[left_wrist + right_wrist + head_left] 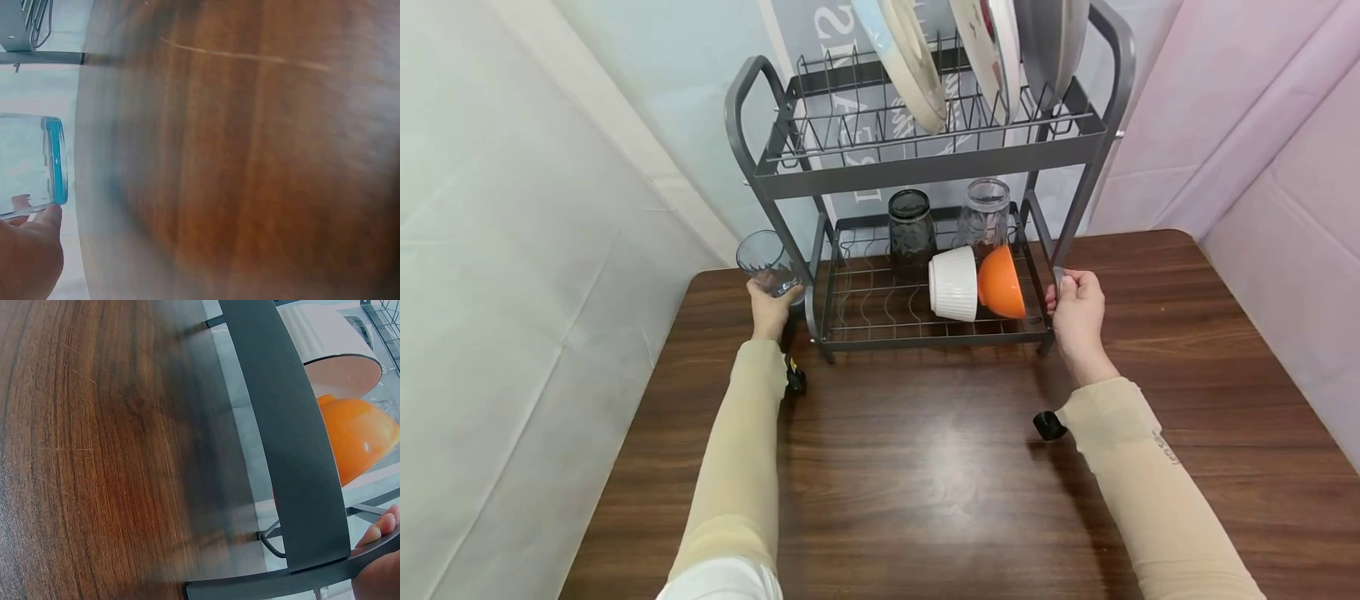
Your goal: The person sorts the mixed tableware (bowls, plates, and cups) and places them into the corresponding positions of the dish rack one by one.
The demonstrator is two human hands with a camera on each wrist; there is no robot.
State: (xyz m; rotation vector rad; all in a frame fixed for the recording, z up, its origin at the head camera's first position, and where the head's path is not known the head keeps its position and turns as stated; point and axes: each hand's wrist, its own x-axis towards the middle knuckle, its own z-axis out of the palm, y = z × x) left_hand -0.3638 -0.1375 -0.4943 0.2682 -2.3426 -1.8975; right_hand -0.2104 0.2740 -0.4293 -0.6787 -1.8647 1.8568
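Note:
Left of the rack, my left hand (pixel 770 313) holds a clear drinking glass (pixel 763 254), with its wide round rim facing up. The left wrist view shows the thumb along the side of this glass (pixel 28 162), near its thick bluish base. At the other side, my right hand (pixel 1078 312) grips the right front post of a dark grey two-tier dish rack (pixel 932 171). Fingertips (pixel 370 534) curl round that post in the right wrist view. On the lower tier, a white ribbed bowl (pixel 953 284) and an orange bowl (pixel 1000 283) lie on their sides against each other.
Behind the bowls, a dark glass (pixel 912 229) and a clear glass (pixel 985 215) stand upside down. Several plates (pixel 902 62) lean upright on the top tier. The rack stands at the back of a brown wooden table (pixel 925 467), with white sheeting (pixel 512 250) around it.

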